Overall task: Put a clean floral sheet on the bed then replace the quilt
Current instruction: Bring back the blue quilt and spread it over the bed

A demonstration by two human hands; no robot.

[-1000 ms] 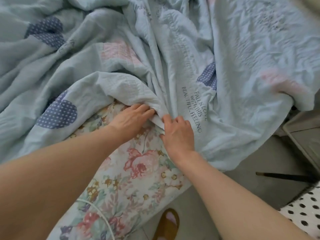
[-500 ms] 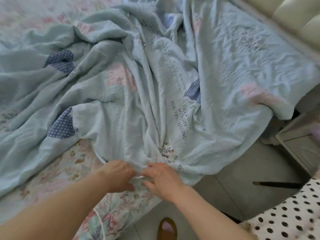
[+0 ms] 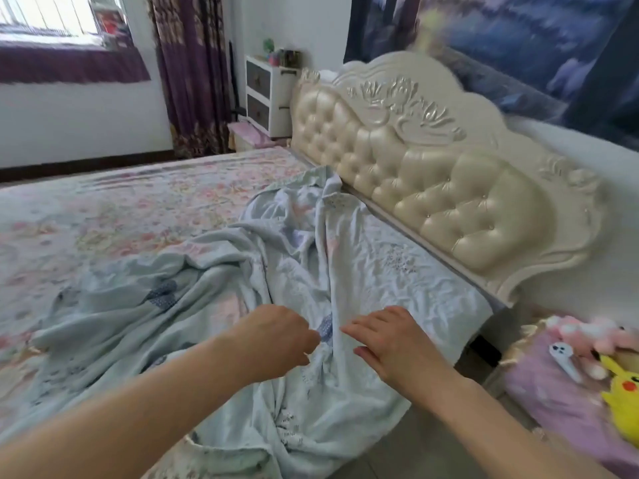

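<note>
Both hands (image 3: 276, 337) (image 3: 387, 340) over crumpled quilt (image 3: 373, 271) (left fisted)

Under both hands a pale blue quilt (image 3: 363, 271) of thin, matt, crinkled cloth is seen, bunched into soft folds. Beyond the left hand a floral sheet (image 3: 138, 209) of flat, matt cloth is spread. Beyond the right hand a headboard (image 3: 432, 174) is faced with glossy, smooth, button-tufted cream padding. Right of the right hand, fuzzy plush toys (image 3: 619, 385) are seen.
</note>
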